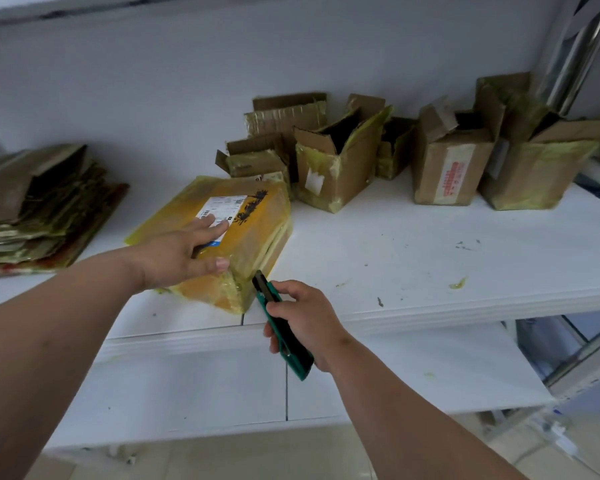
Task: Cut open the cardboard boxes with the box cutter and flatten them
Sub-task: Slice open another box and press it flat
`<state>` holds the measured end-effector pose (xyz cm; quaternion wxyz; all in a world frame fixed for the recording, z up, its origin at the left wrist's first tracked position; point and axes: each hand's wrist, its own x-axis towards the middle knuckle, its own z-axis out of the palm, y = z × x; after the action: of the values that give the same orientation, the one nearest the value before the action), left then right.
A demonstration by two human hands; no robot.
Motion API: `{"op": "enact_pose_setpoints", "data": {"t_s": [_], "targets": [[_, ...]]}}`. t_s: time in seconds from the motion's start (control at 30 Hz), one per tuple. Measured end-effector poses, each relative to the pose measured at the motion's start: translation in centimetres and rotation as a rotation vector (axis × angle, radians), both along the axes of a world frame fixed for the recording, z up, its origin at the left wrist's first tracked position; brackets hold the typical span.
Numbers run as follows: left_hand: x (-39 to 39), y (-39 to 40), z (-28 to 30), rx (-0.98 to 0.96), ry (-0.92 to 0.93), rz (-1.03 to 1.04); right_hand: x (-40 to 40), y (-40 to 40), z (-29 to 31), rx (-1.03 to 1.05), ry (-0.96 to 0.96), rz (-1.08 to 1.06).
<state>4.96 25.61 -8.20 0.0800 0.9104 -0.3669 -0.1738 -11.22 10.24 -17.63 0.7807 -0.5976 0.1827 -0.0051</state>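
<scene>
**Cutter at box corner**

My left hand (184,251) lies spread flat on the taped box (222,237) near the shelf (430,271) front edge. My right hand (302,320) grips the green box cutter (281,323), long axis running front-to-back, tip pointing away toward the box's near corner.

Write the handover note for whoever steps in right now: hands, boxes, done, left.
Left hand: flat on the taped yellow box, steadying it on the shelf.
Right hand: grips the green box cutter, tip at the box's near right corner.
Done: flattened boxes stacked at far left.
Left: cut and flatten this box, then the opened boxes standing at the back right.
</scene>
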Motion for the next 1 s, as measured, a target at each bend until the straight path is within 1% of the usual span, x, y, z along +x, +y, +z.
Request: {"op": "enact_pose_setpoints", "data": {"t_s": [0.2,0.37,0.47,0.53,0.57,0.6,0.7,0.77,0.87,1.0], "targets": [[-1.2,-0.9,-0.4,-0.048,-0.133,0.085,-1.3,-0.2,0.0,-0.006,-0.019,0.007],[-2.0,-3.0,-1.1,-0.016,-0.312,0.179,-2.3,-0.9,0.1,0.025,-0.014,-0.035],[-2.1,-4.3,-1.2,0.029,-0.358,0.230,-3.6,-1.4,0.2,0.028,0.009,-0.057],[-2.0,-4.7,-0.9,0.083,-0.381,0.213,-4.5,-1.3,0.1,-0.007,0.020,-0.057],[-1.9,-4.7,-0.7,0.107,-0.378,0.182,-4.9,-1.1,-0.1,-0.053,0.018,-0.087],[-1.7,-4.5,-0.4,0.120,-0.356,0.143,-5.0,-1.0,-0.5,-0.144,0.013,-0.142],[-1.1,-3.2,0.3,0.092,-0.245,0.074,-4.7,-0.8,-1.6,-0.590,-0.024,-0.267],[-1.0,-2.5,0.2,0.075,-0.253,0.057,-4.3,-0.1,-1.4,-0.801,-0.074,-0.261],[-0.9,-2.4,-0.2,0.109,-0.305,0.027,-3.8,1.3,-0.8,-0.979,-0.142,-0.240],[-0.7,-2.3,-0.1,0.106,-0.293,0.002,-3.0,2.1,-0.9,-1.077,-0.102,-0.295]]}}
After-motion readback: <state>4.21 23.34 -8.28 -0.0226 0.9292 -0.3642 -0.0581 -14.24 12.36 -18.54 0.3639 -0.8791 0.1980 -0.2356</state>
